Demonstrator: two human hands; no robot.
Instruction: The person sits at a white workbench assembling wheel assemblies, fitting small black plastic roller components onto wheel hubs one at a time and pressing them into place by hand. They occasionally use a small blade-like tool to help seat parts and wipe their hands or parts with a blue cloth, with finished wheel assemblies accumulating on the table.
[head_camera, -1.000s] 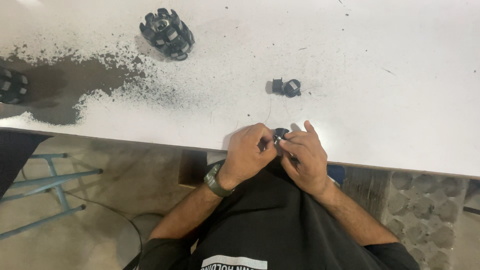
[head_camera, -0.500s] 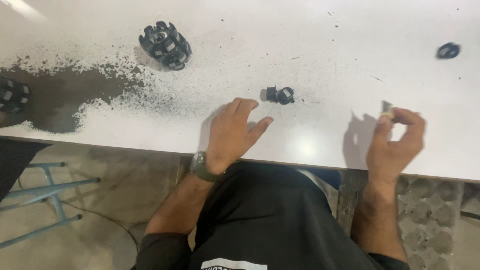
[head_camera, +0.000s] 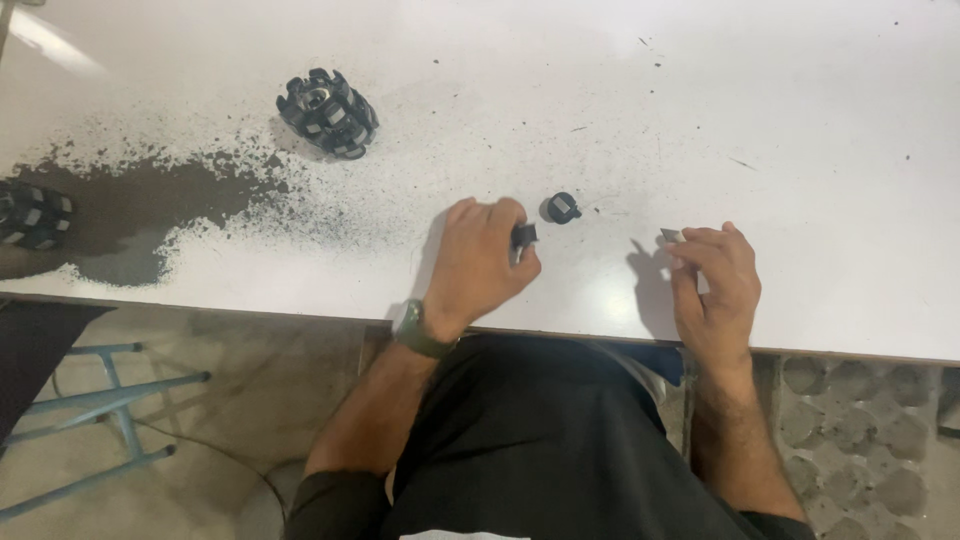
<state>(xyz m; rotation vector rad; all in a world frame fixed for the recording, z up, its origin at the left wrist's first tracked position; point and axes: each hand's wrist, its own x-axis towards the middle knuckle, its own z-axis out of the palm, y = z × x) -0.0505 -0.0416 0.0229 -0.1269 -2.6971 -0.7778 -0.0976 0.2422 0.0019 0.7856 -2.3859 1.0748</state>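
My left hand (head_camera: 482, 262) rests on the white table (head_camera: 700, 110) near its front edge, fingers curled around a small black block-shaped part (head_camera: 524, 235). Just beyond it lies a small round black piece (head_camera: 563, 207), apart from the hand. My right hand (head_camera: 712, 285) hovers over the table edge to the right and pinches a tiny grey metal piece (head_camera: 669, 236) between thumb and fingertips. I wear a dark watch (head_camera: 416, 331) on the left wrist.
A black toothed cutter head (head_camera: 327, 112) with metal inserts stands at the back left. Another similar black part (head_camera: 33, 214) sits at the far left edge. Dark powder (head_camera: 150, 205) is spread across the table's left side. A blue metal frame (head_camera: 95, 410) stands on the floor below.
My hands came apart from the table edge. The left hand reached to the black parts and closed on one; the right hand swung right, then came back in with the small grey piece.
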